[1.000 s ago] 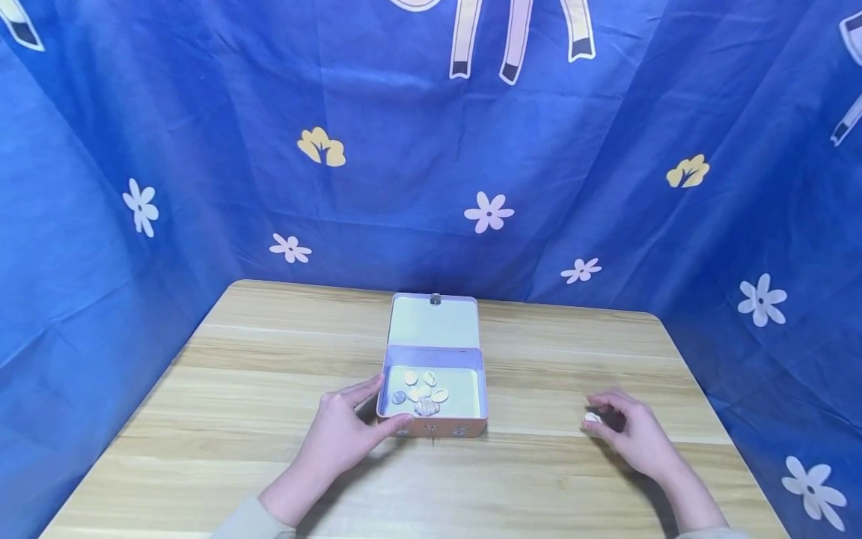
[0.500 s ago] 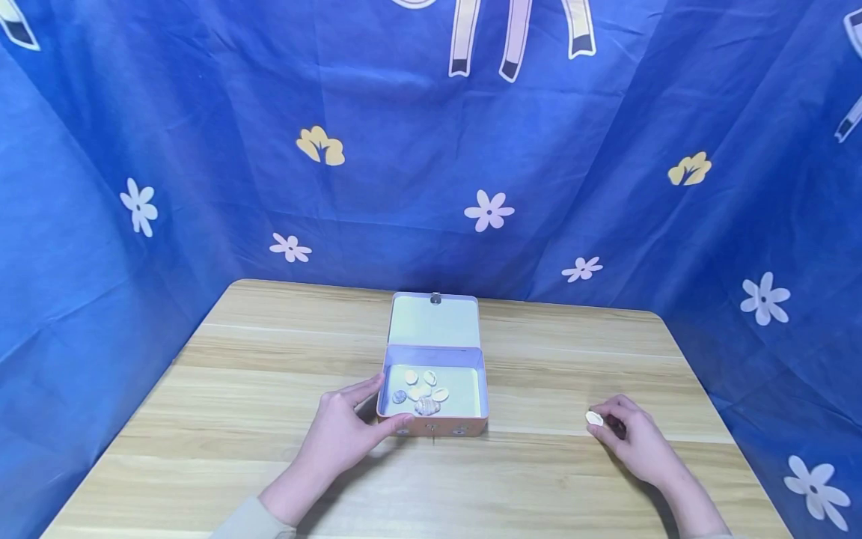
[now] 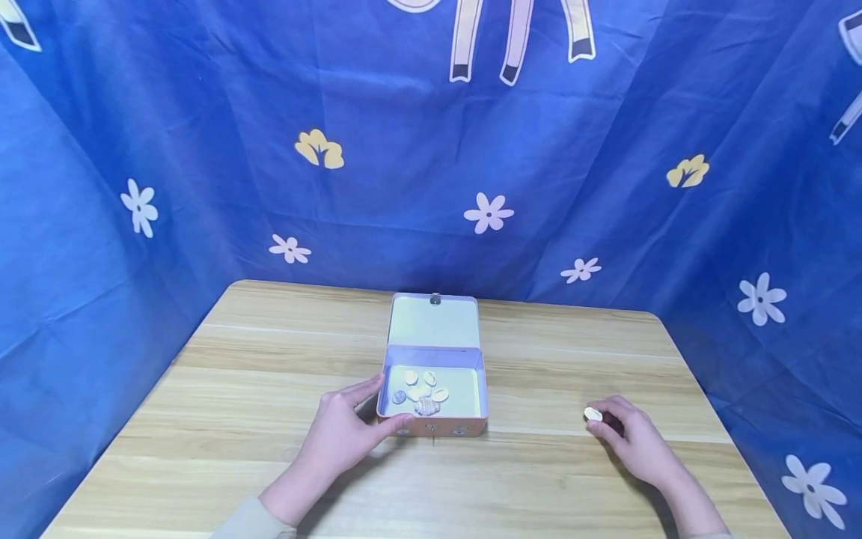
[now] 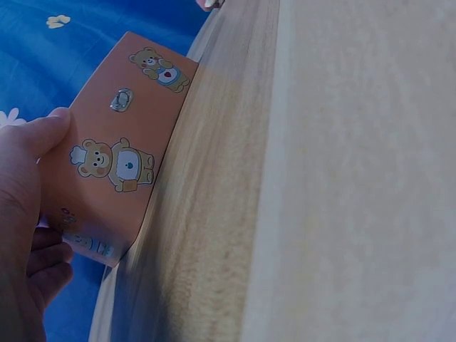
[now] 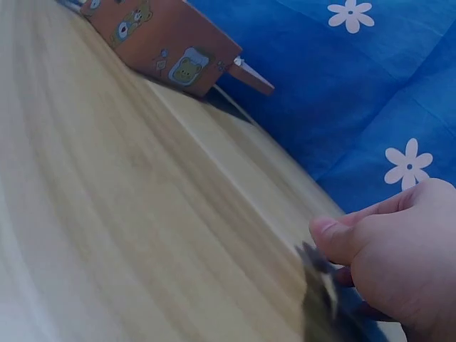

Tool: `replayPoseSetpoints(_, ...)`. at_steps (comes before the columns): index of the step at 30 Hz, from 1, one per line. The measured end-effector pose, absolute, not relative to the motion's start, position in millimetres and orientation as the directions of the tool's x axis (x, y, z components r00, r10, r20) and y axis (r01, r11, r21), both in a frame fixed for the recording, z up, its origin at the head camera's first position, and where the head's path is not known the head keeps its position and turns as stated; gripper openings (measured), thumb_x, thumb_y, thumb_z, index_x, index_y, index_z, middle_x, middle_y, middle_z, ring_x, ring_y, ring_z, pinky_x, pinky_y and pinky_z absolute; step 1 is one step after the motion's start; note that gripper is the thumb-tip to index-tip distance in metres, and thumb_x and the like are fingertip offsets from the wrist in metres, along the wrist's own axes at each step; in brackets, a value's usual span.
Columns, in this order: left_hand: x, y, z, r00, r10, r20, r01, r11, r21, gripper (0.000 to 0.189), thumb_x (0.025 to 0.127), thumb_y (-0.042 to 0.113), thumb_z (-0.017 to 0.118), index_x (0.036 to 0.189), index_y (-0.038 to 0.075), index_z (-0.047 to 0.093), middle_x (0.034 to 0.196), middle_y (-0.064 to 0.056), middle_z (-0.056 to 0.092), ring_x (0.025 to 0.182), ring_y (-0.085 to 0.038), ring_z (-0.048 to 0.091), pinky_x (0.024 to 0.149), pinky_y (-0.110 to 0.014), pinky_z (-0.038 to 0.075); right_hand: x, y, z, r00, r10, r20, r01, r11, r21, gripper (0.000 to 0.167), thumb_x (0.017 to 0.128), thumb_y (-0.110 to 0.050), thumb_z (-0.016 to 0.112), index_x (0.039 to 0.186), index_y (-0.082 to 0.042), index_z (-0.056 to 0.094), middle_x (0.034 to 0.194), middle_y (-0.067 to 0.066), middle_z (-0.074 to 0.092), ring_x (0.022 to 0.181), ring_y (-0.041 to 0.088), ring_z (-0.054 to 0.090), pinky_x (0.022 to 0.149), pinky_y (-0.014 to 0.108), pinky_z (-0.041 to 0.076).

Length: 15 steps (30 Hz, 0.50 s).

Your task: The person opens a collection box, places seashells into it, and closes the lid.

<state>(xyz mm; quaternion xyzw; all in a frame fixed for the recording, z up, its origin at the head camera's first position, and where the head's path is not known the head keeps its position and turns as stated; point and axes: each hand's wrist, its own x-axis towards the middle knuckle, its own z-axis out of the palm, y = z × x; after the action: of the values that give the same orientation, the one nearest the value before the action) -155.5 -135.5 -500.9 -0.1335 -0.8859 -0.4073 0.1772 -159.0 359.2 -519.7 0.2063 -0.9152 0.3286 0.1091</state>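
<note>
An orange tin box (image 3: 471, 427) with printed bears stands mid-table, its lid (image 3: 434, 322) folded back. Inside it lie several seashells, among them a ridged, spiral-looking shell (image 3: 426, 406) and a small grey shell (image 3: 399, 397). My left hand (image 3: 343, 430) grips the box's front left corner, thumb (image 4: 50, 132) on the front face and fingers along the left side. Well to the right of the box, my right hand (image 3: 633, 438) pinches a small white shell (image 3: 592, 414) between thumb and fingertips, low over the tabletop. In the right wrist view, the hand's fingers are mostly hidden behind the thumb.
The wood-grain table (image 3: 525, 486) has rounded far corners. Blue cloth (image 3: 377, 195) with white flowers hangs behind and along both sides. A metal clasp (image 3: 435, 299) sits on the raised lid's edge, close to the back cloth.
The white shell shows more of its face now, while my right fingers have drawn back slightly and lie closer together. My left hand and the box stay where they were.
</note>
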Motion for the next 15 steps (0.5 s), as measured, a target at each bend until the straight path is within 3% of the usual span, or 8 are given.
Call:
replayPoseSetpoints(8,-154.6,-136.0,-498.7,-0.901,0.091,0.424,0.380,0.639,0.669,0.089,0.073,0.064,0.091,0.131,-0.001,0.072,0.129,-0.011,0.070,0.122,-0.031,0.067,0.104,-0.046,0.054,-171.1,347.3,-497.1,-0.885,-0.306,0.349,-0.459,0.697,-0.551,0.028,0.096,0.000,0.076,0.124,0.005,0.071,0.090,-0.007,0.064,0.079,0.005,0.061,0.067,0.026,0.058)
replayPoseSetpoints(15,-153.9,-135.8,-498.8,-0.901,0.095,0.424,0.382,0.638,0.668,0.088,0.073,0.063,0.091,0.131,-0.001,0.072,0.129,-0.011,0.070,0.122,-0.032,0.067,0.104,-0.046,0.055,-181.7,333.3,-474.8,-0.862,-0.329,0.384,-0.494,0.712,-0.498,0.029,0.097,-0.002,0.076,0.125,-0.002,0.073,0.093,-0.010,0.065,0.086,0.008,0.064,0.074,0.031,0.060)
